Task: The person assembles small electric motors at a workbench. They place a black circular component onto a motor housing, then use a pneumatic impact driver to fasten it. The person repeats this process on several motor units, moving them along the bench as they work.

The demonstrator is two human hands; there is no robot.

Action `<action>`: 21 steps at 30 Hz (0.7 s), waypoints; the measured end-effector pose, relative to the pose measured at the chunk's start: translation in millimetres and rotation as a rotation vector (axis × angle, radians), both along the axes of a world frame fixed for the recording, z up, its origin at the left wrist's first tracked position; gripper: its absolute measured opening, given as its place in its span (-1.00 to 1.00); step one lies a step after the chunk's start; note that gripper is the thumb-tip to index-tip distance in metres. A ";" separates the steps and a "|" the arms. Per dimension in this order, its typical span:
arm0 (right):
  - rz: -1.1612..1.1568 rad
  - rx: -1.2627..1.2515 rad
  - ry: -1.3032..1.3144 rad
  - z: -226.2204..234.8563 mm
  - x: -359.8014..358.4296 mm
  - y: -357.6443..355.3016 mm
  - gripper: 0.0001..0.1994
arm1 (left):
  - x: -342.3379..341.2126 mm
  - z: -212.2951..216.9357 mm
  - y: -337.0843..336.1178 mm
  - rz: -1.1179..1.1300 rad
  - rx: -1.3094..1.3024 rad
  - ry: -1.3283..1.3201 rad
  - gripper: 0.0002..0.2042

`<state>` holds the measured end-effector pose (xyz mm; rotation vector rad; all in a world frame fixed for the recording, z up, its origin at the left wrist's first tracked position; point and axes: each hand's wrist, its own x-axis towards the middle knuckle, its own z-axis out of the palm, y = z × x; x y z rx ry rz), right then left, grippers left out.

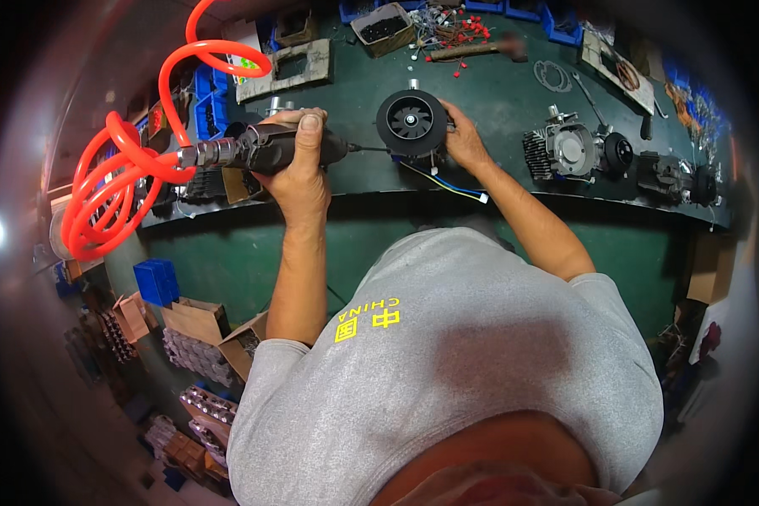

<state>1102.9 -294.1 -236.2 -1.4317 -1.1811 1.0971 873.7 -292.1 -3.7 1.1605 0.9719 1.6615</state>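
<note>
2 hands are engaged on 1 black round fan housing [411, 122], which stands on edge near the front of the green desk [497, 93], its vaned face turned upward toward the camera. The housing is steadied from its right side by the right hand [462, 139], grip closed on its rim, apparently so it cannot turn. A black pneumatic driver [266, 149] is held level in the left hand [304, 173], grip wrapped fully around the body, its thin bit aligned with the housing's left side. A coiled orange air hose [122, 177] trails from the tool's rear. Further right, 2 small engine assemblies [565, 150] are laid out.
</note>
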 end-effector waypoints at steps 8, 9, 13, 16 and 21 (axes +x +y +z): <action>0.012 0.012 0.017 17.1 -2.9 -2.3 -0.49 | -12.7 -18.2 -1.8 0.043 0.009 0.040 -0.79; 0.011 0.014 0.015 16.7 -2.2 -2.7 -0.49 | -11.5 -17.4 -1.4 0.049 0.010 0.030 -0.81; 0.013 0.026 0.003 14.5 -2.4 -2.8 -0.49 | -16.6 -19.3 0.7 0.039 0.009 0.069 -0.79; 0.002 0.048 -0.042 8.7 -1.2 -0.8 -0.49 | -14.4 -15.9 0.4 -0.073 -0.019 0.092 -0.72; 0.001 0.030 -0.054 15.0 -4.1 -0.3 -0.51 | -4.4 -1.6 1.5 -0.428 0.032 0.233 -0.71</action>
